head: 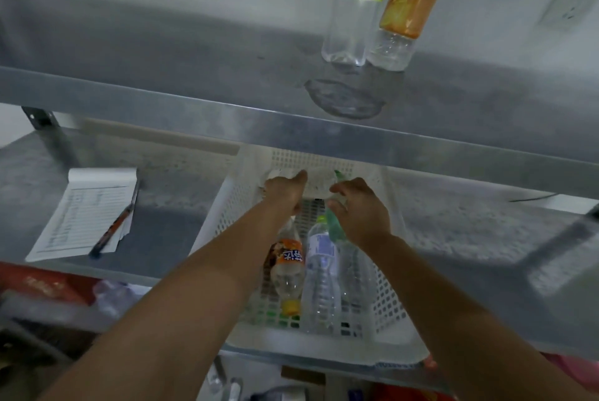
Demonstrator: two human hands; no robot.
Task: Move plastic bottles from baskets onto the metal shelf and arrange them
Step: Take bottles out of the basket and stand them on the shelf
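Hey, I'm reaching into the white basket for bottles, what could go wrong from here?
One: the upper shelf's front edge sits just above the right hand gripping the green bottle; lifting straight up could knock it loose. Two: the green-label bottle and orange-label bottle up top stand touching and look empty, so a nudge might topple both.
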